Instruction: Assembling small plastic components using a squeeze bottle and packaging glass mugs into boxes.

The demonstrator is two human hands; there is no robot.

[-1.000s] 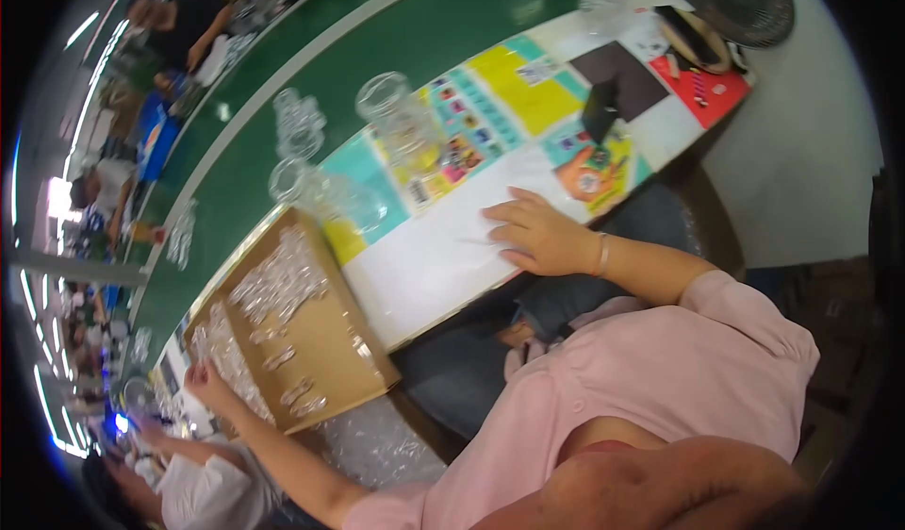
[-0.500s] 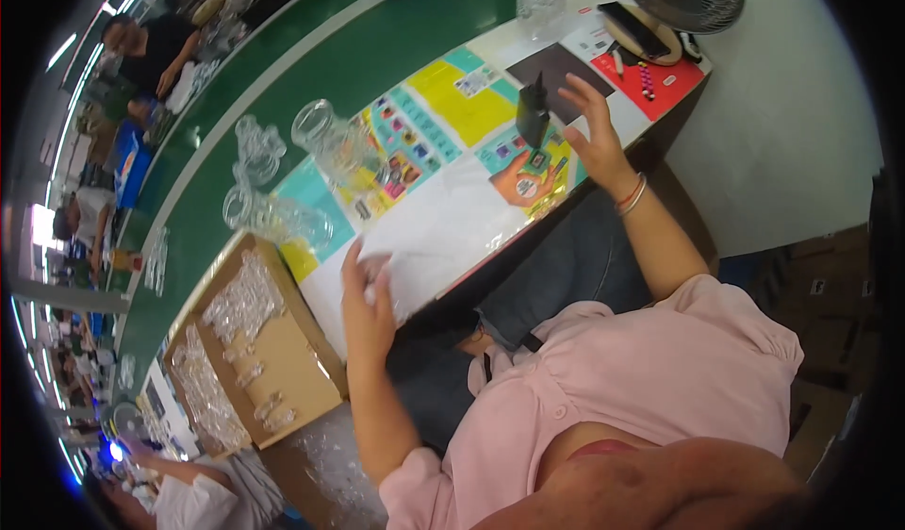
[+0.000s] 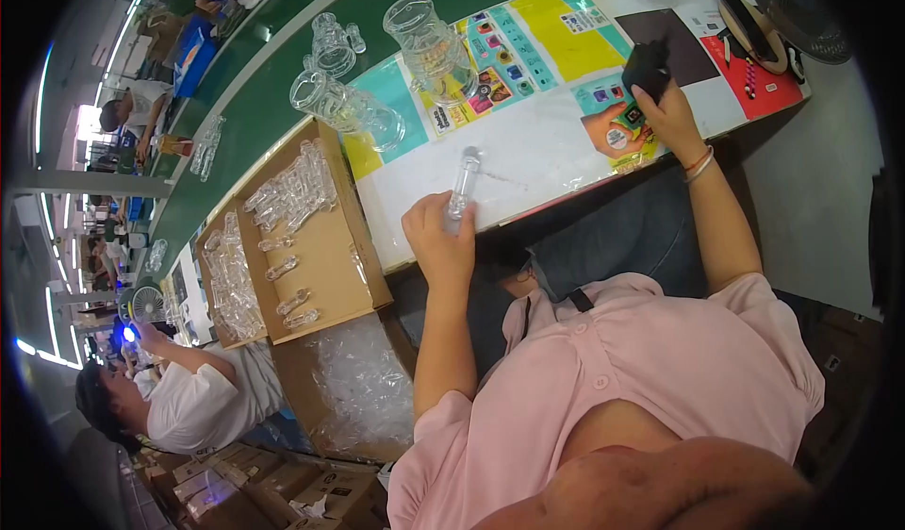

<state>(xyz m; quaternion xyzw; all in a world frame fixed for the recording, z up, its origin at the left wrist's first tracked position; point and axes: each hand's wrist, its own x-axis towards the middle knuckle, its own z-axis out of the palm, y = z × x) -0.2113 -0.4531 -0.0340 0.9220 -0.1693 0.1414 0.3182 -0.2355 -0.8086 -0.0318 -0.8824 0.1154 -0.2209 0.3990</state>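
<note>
Brown two-compartment cardboard tray (image 3: 339, 266), frame left: we see clear glossy pieces (image 3: 297, 188).
Left hand (image 3: 441, 238): pinching clear cylindrical tube (image 3: 464, 183).
Right hand (image 3: 674, 123): gripping black blocky object (image 3: 646, 70).

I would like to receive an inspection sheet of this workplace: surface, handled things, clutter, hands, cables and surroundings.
Surface: white paper and coloured printed sheets cover the bench.
Handled things: a clear tube-shaped piece and a black object; more clear pieces lie in an open cardboard box.
Clutter: large clear vessels stand beyond the white paper; a dark flat object lies at right.
Hands: the left hand holds the clear piece's near end; the right hand holds the black object.
Cables: nothing seen.
Surroundings: a dark fan at upper right; a co-worker in white at left.
</note>
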